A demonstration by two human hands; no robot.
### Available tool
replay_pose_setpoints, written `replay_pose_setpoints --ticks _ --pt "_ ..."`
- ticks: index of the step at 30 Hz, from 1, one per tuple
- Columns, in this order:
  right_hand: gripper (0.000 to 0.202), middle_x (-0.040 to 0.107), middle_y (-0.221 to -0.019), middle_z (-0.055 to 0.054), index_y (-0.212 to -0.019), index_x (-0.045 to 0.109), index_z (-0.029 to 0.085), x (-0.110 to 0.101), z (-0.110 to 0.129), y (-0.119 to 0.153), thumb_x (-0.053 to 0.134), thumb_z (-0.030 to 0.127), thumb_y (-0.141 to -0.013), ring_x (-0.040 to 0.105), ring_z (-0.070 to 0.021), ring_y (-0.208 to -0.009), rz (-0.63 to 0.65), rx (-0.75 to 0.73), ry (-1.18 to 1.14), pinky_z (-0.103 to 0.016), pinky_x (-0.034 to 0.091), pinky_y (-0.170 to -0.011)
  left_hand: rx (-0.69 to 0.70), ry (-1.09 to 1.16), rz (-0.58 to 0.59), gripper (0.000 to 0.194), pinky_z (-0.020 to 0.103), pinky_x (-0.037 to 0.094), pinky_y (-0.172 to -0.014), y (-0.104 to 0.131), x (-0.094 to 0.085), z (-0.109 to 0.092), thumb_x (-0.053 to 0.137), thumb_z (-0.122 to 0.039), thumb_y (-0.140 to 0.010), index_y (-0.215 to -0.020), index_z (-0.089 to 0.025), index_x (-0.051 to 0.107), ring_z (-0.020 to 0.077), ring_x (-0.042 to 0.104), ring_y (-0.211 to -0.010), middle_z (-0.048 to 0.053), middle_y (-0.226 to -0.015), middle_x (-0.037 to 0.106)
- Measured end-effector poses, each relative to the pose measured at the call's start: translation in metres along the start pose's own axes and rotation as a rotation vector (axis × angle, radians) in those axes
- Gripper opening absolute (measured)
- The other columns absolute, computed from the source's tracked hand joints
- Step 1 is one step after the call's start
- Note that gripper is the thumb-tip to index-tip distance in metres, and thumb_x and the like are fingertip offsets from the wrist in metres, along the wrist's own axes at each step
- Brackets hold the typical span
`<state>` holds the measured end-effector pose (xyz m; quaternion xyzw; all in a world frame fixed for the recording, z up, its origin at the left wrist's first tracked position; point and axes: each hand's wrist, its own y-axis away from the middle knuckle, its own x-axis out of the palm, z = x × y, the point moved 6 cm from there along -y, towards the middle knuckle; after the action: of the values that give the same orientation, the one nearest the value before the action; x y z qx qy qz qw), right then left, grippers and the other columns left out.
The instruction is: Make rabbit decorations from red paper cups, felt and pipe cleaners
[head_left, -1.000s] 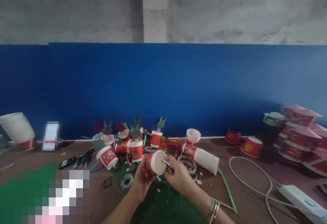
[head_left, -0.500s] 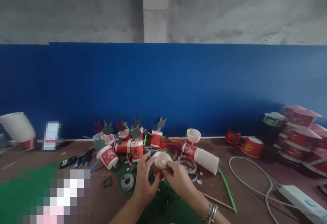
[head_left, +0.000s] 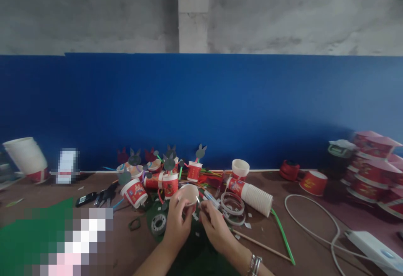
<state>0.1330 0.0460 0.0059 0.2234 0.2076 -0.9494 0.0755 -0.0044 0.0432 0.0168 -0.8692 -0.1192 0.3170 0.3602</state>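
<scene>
My left hand (head_left: 179,219) is wrapped round a red and white paper cup (head_left: 189,193), its open mouth tilted up toward me. At the cup's right side, my right hand (head_left: 214,224) is closed on a thin, shiny pointed tool (head_left: 197,199) whose tip is by the rim; most of the tool is hidden by the fingers. Behind the hands stand red paper cups with dark animal-head cutouts (head_left: 169,163) and pipe-cleaner arms. A roll of tape (head_left: 158,224) lies left of my left hand. Clear rings (head_left: 233,204), perhaps tape rolls, lie beyond my right hand.
A stack of paper cups (head_left: 256,198) lies to the right, near a green pipe cleaner (head_left: 283,236) and a wooden stick (head_left: 261,244). Farther right are a white cable (head_left: 310,198), a power strip (head_left: 374,246) and stacked red lanterns (head_left: 373,169). Black-handled scissors (head_left: 108,194) lie left.
My left hand now grips the cup, which has moved slightly left and up. My right hand has drawn back from the cup's rim, the pointed tool now showing between them.
</scene>
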Motion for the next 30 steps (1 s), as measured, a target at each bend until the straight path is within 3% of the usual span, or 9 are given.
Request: replay_pose_setpoints --ticks 6,9,14,20,24,30 --pt "0.019 0.054 -0.068 0.001 -0.093 0.042 0.021 -0.009 -0.011 -0.005 0.045 0.039 -0.086 0.057 -0.0157 -0.059 -0.114 0.178 -0.214 -0.027 0.048 -0.055 -0.019 0.059 -0.042 0.007 0.042 0.044 -0.094 -0.001 -0.003 0.003 0.05 -0.017 -0.08 -0.085 -0.018 0.055 0.0282 0.047 -0.117 0.014 -0.126 0.046" --pt "0.018 0.053 -0.068 0.001 -0.087 0.042 0.022 -0.011 -0.007 -0.003 0.044 0.039 -0.087 0.057 -0.0154 -0.061 -0.138 0.135 -0.186 -0.026 0.047 -0.059 -0.034 0.055 -0.025 0.007 0.043 0.042 -0.095 0.001 -0.002 0.006 0.051 -0.016 -0.079 -0.084 -0.018 0.053 0.0286 0.045 -0.119 0.015 -0.128 0.043" --pt "0.016 0.056 -0.075 -0.002 -0.087 0.047 0.021 -0.002 0.002 0.004 0.039 0.035 -0.09 0.051 -0.0159 -0.066 -0.04 -0.004 0.076 -0.028 0.041 -0.063 -0.047 0.041 -0.031 0.011 0.047 0.039 -0.097 0.002 -0.002 0.008 0.054 -0.018 -0.078 -0.089 -0.018 0.054 0.0308 0.039 -0.125 0.015 -0.133 0.037" --pt "0.015 0.054 -0.072 -0.001 -0.081 0.047 0.02 -0.005 0.001 0.004 0.045 0.033 -0.087 0.049 -0.0155 -0.066 -0.114 -0.015 0.114 -0.026 0.04 -0.062 -0.051 0.023 -0.048 0.006 0.047 0.041 -0.095 0.001 0.0 0.009 0.057 -0.021 -0.078 -0.083 -0.019 0.057 0.0307 0.043 -0.121 0.014 -0.129 0.043" --pt "0.018 0.049 -0.063 0.002 -0.07 0.042 0.021 -0.006 -0.003 0.002 0.05 0.031 -0.082 0.047 -0.0138 -0.059 -0.134 0.057 0.103 -0.025 0.038 -0.056 -0.061 0.027 -0.062 0.004 0.045 0.044 -0.092 0.001 -0.001 0.011 0.056 -0.02 -0.077 -0.08 -0.019 0.057 0.0304 0.046 -0.118 0.014 -0.126 0.045" --pt "0.019 0.051 -0.058 0.005 -0.076 0.04 0.021 0.003 -0.015 -0.002 0.053 0.035 -0.079 0.041 -0.0082 -0.036 -0.049 0.269 -0.205 -0.021 0.032 -0.034 -0.079 0.074 -0.05 0.002 0.045 0.043 -0.093 0.0 -0.001 0.011 0.056 -0.017 -0.076 -0.077 -0.019 0.057 0.0304 0.046 -0.118 0.013 -0.125 0.049"
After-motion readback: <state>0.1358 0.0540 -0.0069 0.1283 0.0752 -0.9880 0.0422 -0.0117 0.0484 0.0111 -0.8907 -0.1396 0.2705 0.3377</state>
